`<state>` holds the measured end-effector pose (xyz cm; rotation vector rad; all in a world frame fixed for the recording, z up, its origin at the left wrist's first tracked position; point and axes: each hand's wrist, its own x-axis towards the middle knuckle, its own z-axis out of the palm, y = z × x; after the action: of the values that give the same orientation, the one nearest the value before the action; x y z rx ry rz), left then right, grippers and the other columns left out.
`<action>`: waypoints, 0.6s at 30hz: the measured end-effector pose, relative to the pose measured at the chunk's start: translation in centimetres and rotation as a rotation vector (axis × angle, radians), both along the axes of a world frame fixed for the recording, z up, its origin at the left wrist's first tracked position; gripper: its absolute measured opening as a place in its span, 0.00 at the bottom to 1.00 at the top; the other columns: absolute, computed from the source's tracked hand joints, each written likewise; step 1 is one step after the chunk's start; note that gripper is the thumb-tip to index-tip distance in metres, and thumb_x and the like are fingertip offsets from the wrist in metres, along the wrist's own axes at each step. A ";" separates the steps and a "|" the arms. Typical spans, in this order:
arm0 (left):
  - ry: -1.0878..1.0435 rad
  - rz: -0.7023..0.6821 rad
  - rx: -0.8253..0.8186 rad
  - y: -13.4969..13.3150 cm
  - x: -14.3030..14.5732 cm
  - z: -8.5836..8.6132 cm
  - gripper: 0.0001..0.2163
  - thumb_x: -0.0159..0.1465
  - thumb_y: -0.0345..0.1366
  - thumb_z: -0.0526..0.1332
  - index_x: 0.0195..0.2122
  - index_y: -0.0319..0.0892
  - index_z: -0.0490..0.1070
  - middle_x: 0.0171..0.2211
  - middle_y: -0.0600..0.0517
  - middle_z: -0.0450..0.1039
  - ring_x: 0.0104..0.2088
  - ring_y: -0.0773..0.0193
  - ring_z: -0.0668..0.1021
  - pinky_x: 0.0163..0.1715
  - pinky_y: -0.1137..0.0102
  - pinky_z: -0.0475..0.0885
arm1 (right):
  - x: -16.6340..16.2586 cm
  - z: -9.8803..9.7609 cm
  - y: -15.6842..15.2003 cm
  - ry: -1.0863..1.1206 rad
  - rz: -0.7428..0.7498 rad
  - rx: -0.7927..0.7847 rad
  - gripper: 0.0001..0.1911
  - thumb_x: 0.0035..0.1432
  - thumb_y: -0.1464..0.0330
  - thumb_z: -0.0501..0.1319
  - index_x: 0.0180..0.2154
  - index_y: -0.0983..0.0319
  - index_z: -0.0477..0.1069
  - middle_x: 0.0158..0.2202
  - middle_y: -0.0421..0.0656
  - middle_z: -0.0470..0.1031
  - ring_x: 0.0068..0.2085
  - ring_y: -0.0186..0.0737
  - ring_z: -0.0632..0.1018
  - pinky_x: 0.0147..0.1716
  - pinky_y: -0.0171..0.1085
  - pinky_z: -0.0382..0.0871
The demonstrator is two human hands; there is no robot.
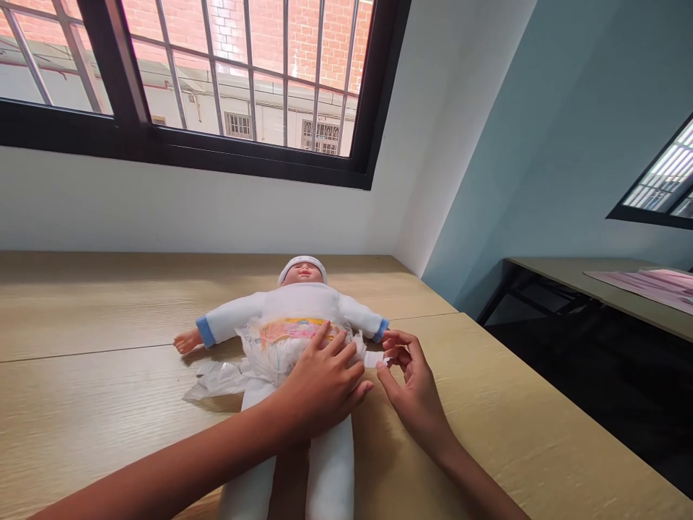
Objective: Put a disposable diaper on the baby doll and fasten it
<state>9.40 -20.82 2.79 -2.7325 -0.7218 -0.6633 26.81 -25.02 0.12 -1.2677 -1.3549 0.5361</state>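
Note:
A baby doll [300, 297] in white clothes with blue cuffs and a white cap lies on its back, legs toward me. Round its hips is a white diaper [276, 355] with a colourful printed front band. My left hand [328, 372] lies flat over the right part of the diaper's front, fingers spread. Beside the doll's hip, my right hand [408, 379] pinches a white diaper tab [375, 359] that sticks out to the right. On the left, the other diaper wing [219, 379] lies loose on the table.
The doll lies on a light wooden table [108, 426] with a seam across it. Behind stands a white wall [189, 209] under a barred window [249, 72]. At right is another table [563, 278] with pink sheets [644, 284] on it.

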 end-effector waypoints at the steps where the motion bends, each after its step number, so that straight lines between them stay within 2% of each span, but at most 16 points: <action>1: -0.009 -0.004 0.013 0.0 0.0 -0.1 0.15 0.69 0.43 0.51 0.34 0.41 0.73 0.41 0.48 0.75 0.50 0.53 0.72 0.58 0.48 0.60 | 0.0 0.0 0.0 -0.004 -0.004 0.001 0.19 0.56 0.71 0.59 0.49 0.57 0.61 0.44 0.43 0.66 0.41 0.38 0.72 0.46 0.42 0.66; 6: -0.056 -0.030 0.129 0.2 0.3 -0.7 0.14 0.67 0.41 0.56 0.29 0.42 0.75 0.37 0.49 0.75 0.46 0.54 0.75 0.55 0.53 0.65 | 0.4 0.5 1.2 0.062 -0.007 -0.011 0.21 0.52 0.70 0.60 0.48 0.58 0.61 0.40 0.41 0.65 0.37 0.36 0.71 0.44 0.40 0.66; 10: -0.042 -0.074 0.291 0.0 0.6 -0.8 0.13 0.66 0.39 0.57 0.28 0.39 0.74 0.36 0.45 0.74 0.41 0.55 0.76 0.48 0.57 0.71 | 0.5 2.4 3.3 0.185 0.040 -0.078 0.25 0.46 0.71 0.61 0.48 0.58 0.61 0.39 0.38 0.63 0.32 0.32 0.70 0.37 0.36 0.67; 14: -0.057 -0.123 0.313 -0.1 0.9 -0.7 0.12 0.67 0.34 0.56 0.27 0.39 0.72 0.29 0.50 0.70 0.34 0.60 0.75 0.45 0.59 0.71 | -0.3 5.2 5.4 0.063 0.157 -0.157 0.26 0.43 0.72 0.59 0.48 0.58 0.62 0.37 0.36 0.63 0.27 0.28 0.67 0.30 0.33 0.65; 18: -0.108 -0.112 0.319 -0.1 1.0 -1.0 0.11 0.66 0.38 0.57 0.29 0.39 0.71 0.29 0.49 0.70 0.36 0.58 0.75 0.43 0.58 0.71 | -1.6 7.0 6.9 -0.112 0.271 -0.210 0.29 0.42 0.73 0.56 0.50 0.58 0.63 0.36 0.37 0.64 0.26 0.28 0.66 0.26 0.32 0.64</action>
<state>10.36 -20.92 1.84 -2.4706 -0.4420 -0.8737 25.24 -18.16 7.13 -1.3046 -1.6099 0.8229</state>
